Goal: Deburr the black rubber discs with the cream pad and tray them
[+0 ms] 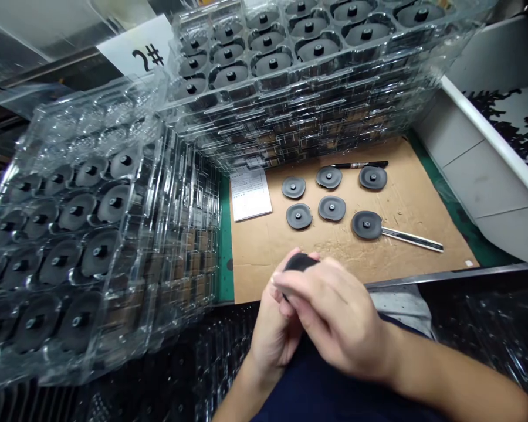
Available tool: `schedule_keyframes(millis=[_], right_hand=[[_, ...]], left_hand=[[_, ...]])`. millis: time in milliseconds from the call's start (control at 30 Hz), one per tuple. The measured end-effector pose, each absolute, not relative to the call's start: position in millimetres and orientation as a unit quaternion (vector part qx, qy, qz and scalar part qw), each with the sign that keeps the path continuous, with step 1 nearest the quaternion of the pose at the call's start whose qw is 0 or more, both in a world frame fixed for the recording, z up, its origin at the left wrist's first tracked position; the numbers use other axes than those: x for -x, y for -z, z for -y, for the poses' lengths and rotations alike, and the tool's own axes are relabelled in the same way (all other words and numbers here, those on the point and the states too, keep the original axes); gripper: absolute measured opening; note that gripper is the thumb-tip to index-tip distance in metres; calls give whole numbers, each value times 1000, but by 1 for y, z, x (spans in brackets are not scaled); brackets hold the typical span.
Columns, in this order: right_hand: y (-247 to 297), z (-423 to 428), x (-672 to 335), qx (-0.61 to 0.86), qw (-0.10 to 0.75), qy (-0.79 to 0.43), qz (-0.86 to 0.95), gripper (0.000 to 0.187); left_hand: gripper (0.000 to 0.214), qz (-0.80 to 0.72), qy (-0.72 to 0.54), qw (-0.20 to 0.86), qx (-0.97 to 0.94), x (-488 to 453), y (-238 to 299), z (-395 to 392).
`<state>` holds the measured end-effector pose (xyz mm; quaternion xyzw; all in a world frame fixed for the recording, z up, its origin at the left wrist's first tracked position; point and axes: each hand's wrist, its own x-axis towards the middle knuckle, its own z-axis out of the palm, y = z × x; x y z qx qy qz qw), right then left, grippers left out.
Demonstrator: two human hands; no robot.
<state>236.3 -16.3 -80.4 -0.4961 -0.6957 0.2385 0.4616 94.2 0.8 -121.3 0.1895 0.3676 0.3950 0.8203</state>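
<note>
Lower centre of frame: right hand [341, 316] and left hand [275, 331], fingers curled, both closed on one black disc [300, 262]. Disc lies between the fingertips, touching both; neither hand nearer. Mostly covered, long axis can't be told. Beyond, right of centre: six loose discs [325, 212] on cardboard [264, 258]. Stacked trays [317, 99], upper frame.

Held disc [301, 263]: black. Cardboard sheet [264, 258]: brown. Worktop [226, 264]: green. Sign [129, 46]: white, black characters. Rear tray stack [268, 102]: clear.
</note>
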Motion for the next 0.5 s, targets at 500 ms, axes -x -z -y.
schedule_keyframes(millis=[500], right_hand=[[86, 22, -255, 535, 377, -240, 717, 25]], left_hand=[[70, -365, -391, 826, -180, -94, 113, -4]])
